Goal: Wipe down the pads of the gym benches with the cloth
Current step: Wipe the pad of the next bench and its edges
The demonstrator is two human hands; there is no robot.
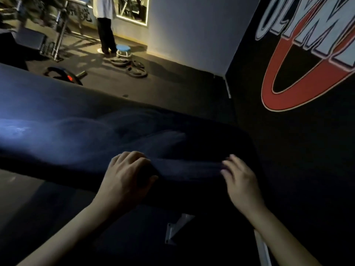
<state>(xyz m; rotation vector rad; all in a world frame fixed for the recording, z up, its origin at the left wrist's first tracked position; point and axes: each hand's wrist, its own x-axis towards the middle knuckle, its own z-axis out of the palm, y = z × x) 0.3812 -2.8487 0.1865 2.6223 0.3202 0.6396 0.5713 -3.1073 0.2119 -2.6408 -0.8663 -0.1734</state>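
Observation:
A long dark bench pad [57,120] runs from the left edge to a rounded end near the right wall. A dark cloth [184,167] lies stretched over the pad's near edge, blurred and hard to tell from the pad. My left hand [126,175] grips the cloth's left end at the pad's near edge, fingers curled over it. My right hand [240,177] holds the cloth's right end, its fingertips blurred.
A black wall with a red and white logo [299,73] stands close on the right. A metal bracket [176,229] shows under the pad. Weight plates [134,70], a blue stool [123,49] and a standing person [104,24] are across the floor.

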